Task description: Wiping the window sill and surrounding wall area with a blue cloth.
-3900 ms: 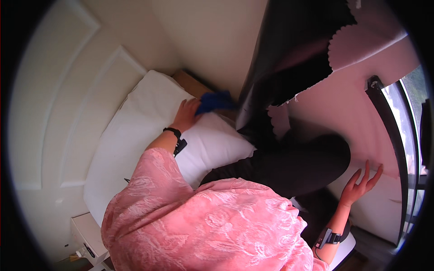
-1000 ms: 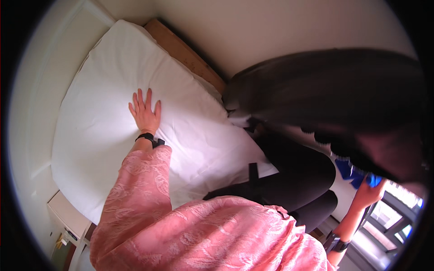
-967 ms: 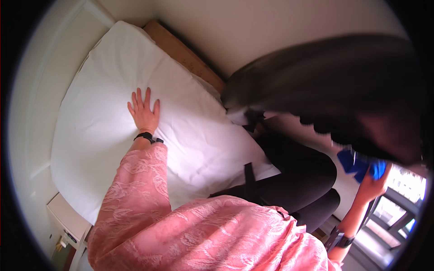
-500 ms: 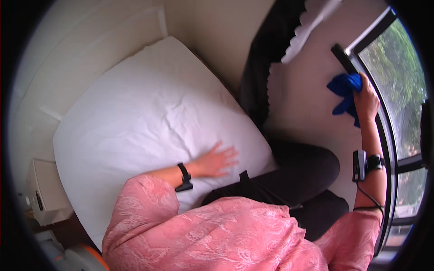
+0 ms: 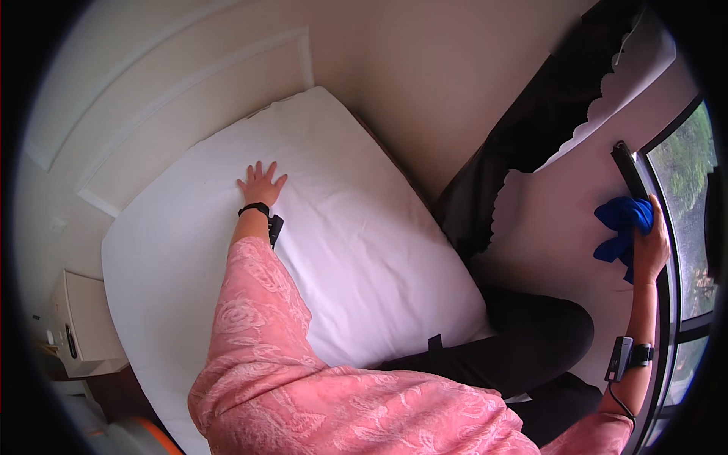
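Observation:
My left hand (image 5: 260, 184) lies flat with its fingers spread on a bed covered by a white sheet (image 5: 379, 250). Soft creases run through the sheet to the right of that hand. Off to the right, my right hand (image 5: 654, 246) grips a bunched blue cloth (image 5: 626, 216) against the dark window frame (image 5: 667, 326). Part of the cloth hangs loose below the fingers. Black straps with small devices sit on my left wrist and right forearm.
A black curtain with a white scalloped edge (image 5: 576, 140) hangs between the bed and the window (image 5: 694, 152). Panelled walls (image 5: 189, 76) border the bed's far side. At the left stands a pale bedside cabinet (image 5: 91, 315). My bent leg (image 5: 523, 334) rests at the bed's near right.
My left hand has moved forward and left across the sheet, from near my leg toward the far side. The view has shifted; my right hand still holds the blue cloth at the window frame.

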A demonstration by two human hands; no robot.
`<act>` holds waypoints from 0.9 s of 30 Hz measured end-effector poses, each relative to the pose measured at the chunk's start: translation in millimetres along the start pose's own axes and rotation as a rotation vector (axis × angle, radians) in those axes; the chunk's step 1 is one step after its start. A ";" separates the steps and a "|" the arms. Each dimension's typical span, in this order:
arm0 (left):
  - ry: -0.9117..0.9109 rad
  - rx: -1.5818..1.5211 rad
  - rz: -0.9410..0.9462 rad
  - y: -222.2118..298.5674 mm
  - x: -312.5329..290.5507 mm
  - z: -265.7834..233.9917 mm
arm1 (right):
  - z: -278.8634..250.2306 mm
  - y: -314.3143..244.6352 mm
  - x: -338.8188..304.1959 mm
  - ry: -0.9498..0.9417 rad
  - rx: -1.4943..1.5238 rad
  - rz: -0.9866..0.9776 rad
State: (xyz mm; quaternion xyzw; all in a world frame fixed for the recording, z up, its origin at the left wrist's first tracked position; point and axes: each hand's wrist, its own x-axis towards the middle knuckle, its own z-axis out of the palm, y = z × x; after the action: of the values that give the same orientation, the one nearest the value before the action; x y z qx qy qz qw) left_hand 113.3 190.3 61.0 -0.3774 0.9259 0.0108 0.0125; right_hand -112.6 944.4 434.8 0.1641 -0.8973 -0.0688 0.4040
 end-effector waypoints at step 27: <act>0.151 0.302 0.067 163.1 120.2 36.0 | -20.3 -39.5 4.6 -0.205 0.013 0.117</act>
State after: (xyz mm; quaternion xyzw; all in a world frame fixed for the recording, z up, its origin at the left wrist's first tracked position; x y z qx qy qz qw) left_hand -86.1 224.0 22.9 -0.3399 0.9273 -0.1565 -0.0011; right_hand -90.8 906.0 441.4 0.1060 -0.9423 -0.0558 0.3126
